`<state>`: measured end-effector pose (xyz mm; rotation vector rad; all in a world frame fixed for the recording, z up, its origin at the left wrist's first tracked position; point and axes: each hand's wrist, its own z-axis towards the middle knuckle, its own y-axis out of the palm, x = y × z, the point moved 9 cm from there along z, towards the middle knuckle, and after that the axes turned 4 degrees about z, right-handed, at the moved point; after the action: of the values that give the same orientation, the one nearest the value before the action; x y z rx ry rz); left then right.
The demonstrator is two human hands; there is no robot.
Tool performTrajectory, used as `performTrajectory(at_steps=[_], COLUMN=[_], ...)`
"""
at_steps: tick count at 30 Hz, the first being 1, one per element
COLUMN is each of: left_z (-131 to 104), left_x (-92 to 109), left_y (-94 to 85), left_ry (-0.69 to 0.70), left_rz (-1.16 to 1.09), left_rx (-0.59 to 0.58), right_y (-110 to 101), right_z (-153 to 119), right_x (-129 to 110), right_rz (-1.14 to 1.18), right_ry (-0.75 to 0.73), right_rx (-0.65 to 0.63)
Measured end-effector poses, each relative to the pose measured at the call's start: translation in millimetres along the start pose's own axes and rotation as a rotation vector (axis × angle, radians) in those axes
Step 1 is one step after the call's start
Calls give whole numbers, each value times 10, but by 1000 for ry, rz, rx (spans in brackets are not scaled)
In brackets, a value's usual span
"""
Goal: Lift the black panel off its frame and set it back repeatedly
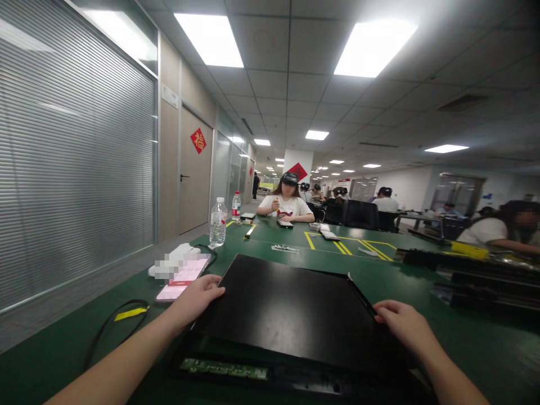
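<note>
A large black display panel (287, 304) lies in front of me over a dark frame (320, 385) on the green table. Along its near side a green circuit board (223, 369) is exposed. My left hand (205, 293) is closed on the panel's left edge, thumb and fingers pinching it. At the opposite edge, my right hand (396, 316) pinches the right side, where a thin black strip (360, 292) runs along the border. Whether that hand grips the panel alone or the strip too is hard to see.
Left of the panel are a phone (183, 278), a black cable (113, 318) with a yellow tag, and a water bottle (218, 222). Dark frame parts (476, 275) are piled at right. A person (289, 202) sits across the green table (135, 351).
</note>
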<state>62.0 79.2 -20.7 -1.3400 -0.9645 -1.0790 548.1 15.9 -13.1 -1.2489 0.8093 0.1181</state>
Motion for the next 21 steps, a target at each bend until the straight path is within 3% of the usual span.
performTrajectory(at_steps=[8, 16, 21], left_z=[91, 163, 226], left_x=[-38, -18, 32], left_y=[32, 39, -58], left_ry=[25, 20, 44], left_rz=[-114, -61, 81], left_rx=[-41, -16, 68], right_y=[-13, -18, -48], right_z=[-11, 45, 134], right_x=[-39, -89, -43], right_rz=[-34, -68, -53], right_ry=[-4, -60, -61], right_rx=[-12, 16, 25])
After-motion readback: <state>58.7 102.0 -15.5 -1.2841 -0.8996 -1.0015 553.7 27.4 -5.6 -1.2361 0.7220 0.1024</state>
